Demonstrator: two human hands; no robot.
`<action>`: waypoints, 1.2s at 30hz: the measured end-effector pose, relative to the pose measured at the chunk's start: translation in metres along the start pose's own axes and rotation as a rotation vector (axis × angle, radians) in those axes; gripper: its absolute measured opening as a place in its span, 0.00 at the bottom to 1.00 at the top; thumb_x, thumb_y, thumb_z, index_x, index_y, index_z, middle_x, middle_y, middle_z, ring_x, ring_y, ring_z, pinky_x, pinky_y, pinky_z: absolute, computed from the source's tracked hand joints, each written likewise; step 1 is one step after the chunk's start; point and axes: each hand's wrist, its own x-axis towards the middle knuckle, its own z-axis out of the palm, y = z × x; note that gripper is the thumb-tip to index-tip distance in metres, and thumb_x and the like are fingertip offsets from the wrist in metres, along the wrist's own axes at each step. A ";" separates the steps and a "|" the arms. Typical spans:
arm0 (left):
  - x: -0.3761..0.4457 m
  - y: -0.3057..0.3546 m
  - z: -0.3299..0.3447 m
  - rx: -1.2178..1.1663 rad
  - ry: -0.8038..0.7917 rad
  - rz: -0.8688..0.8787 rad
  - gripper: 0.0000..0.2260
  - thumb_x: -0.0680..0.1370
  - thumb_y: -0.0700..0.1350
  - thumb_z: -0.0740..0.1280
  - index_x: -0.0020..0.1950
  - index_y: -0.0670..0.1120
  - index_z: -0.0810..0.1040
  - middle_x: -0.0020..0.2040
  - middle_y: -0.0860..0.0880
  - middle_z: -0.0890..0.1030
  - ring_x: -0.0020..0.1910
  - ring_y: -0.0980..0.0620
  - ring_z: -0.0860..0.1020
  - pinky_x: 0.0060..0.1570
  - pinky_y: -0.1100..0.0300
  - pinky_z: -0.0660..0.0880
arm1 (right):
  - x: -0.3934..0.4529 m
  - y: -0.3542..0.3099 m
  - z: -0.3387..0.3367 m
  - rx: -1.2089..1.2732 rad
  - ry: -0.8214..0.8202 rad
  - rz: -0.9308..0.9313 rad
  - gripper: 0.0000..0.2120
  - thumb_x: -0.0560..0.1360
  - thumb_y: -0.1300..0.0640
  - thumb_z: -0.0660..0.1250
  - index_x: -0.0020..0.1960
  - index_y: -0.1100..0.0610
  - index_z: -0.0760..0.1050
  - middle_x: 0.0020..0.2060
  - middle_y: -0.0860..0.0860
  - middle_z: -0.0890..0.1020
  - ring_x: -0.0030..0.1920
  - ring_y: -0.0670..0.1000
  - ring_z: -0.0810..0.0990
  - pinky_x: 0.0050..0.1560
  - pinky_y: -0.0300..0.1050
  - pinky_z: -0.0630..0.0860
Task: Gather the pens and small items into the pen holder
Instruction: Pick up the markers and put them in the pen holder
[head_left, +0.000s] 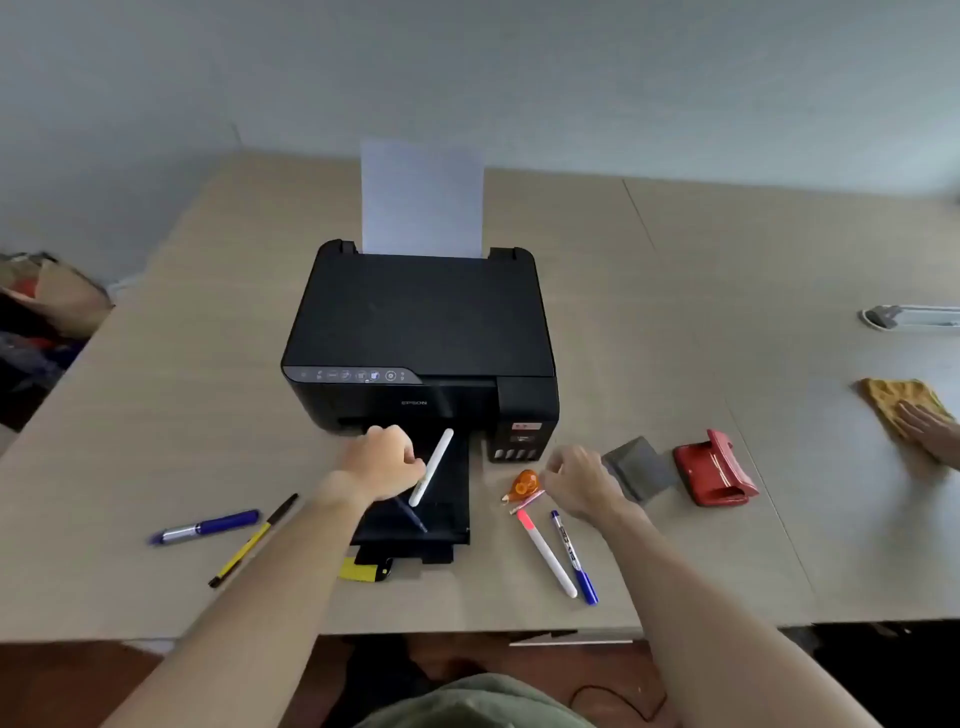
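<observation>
My left hand (382, 460) grips a white pen (432, 466) over the printer's black output tray (447, 499), where a dark blue pen (413, 515) lies. My right hand (579, 480) hovers with curled fingers just right of an orange correction tape (524, 484) and a small pink item (527, 502); whether it holds something I cannot tell. A white pen with a pink tip (548, 553) and a blue pen (574, 557) lie below it. At left lie a blue marker (205, 526) and a yellow-black pen (253, 540). No pen holder is clearly visible.
A black printer (421, 332) with paper standing in its feeder fills the table's middle. A grey square object (640, 467) and a red hole punch (716, 467) sit at right. Another person's hand (927, 428) presses a yellow cloth (896, 402). A yellow-black item (363, 569) lies near the front edge.
</observation>
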 end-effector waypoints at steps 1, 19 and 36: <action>-0.003 0.000 0.009 0.055 -0.010 -0.021 0.10 0.76 0.46 0.65 0.35 0.46 0.77 0.36 0.49 0.78 0.40 0.45 0.81 0.31 0.58 0.70 | -0.004 0.003 0.010 -0.072 -0.071 0.039 0.06 0.69 0.57 0.62 0.44 0.58 0.75 0.43 0.55 0.80 0.41 0.57 0.78 0.36 0.45 0.72; -0.010 0.006 0.073 0.333 0.060 -0.120 0.18 0.79 0.53 0.67 0.64 0.44 0.71 0.51 0.48 0.83 0.49 0.48 0.84 0.42 0.56 0.78 | -0.050 0.038 0.088 -0.185 -0.187 0.027 0.07 0.76 0.67 0.56 0.47 0.56 0.64 0.48 0.51 0.70 0.46 0.57 0.73 0.45 0.48 0.71; 0.011 0.021 0.071 0.353 0.031 -0.131 0.12 0.80 0.52 0.66 0.58 0.45 0.76 0.50 0.49 0.82 0.46 0.52 0.83 0.38 0.61 0.76 | -0.044 0.104 -0.023 0.011 0.602 -0.021 0.02 0.77 0.59 0.67 0.48 0.55 0.78 0.43 0.49 0.82 0.44 0.53 0.79 0.50 0.49 0.70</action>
